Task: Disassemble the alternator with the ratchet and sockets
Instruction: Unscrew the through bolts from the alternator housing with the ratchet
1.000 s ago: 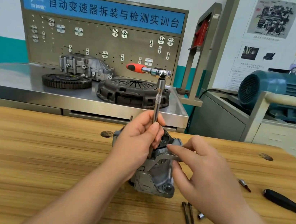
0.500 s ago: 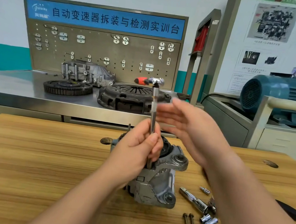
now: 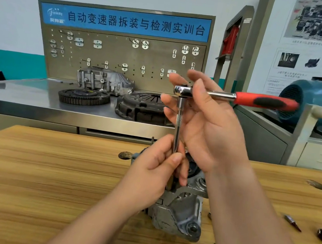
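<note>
Pinching the ext. bar (image 3: 177, 128) low w/ your left hand (image 3: 155, 172), you've got the right hand (image 3: 212, 128) cupped round the ratchet (image 3: 261, 101) head (firm grip or not, can't tell); alternator (image 3: 178, 214), on the wood table (image 3: 46, 178), looks heavy, stiff cast metal, so pull by the red handle.
</note>
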Available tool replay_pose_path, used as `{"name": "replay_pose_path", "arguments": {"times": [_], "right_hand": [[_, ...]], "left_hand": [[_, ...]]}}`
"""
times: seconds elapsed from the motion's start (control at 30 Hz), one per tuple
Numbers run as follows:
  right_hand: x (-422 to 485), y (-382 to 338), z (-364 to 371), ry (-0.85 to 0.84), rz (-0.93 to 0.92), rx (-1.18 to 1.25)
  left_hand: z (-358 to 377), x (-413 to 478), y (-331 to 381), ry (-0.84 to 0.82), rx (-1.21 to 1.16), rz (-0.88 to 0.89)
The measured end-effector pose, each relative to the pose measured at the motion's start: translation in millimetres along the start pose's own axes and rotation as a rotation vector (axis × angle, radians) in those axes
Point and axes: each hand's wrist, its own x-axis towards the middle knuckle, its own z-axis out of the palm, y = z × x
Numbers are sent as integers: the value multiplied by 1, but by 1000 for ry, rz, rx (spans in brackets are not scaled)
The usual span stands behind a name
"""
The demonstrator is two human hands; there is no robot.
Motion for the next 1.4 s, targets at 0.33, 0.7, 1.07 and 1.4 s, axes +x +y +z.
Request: {"name": "replay_pose_path", "arguments": {"times": [0.33,0.7,1.07,1.4], "right_hand": [[-20,-4,4,48,-157,-213],[-4,0,4,83,18,98],[-9,14,-3,138,191,178],[-12,10,10,290,-83,57]], "left_hand": [[-5,-6,-1,17,476,98],[2,-10,-6,71,746,203],[-6,-9,-12,94,681,113],[-5,-11,-8,72,665,95]]}}
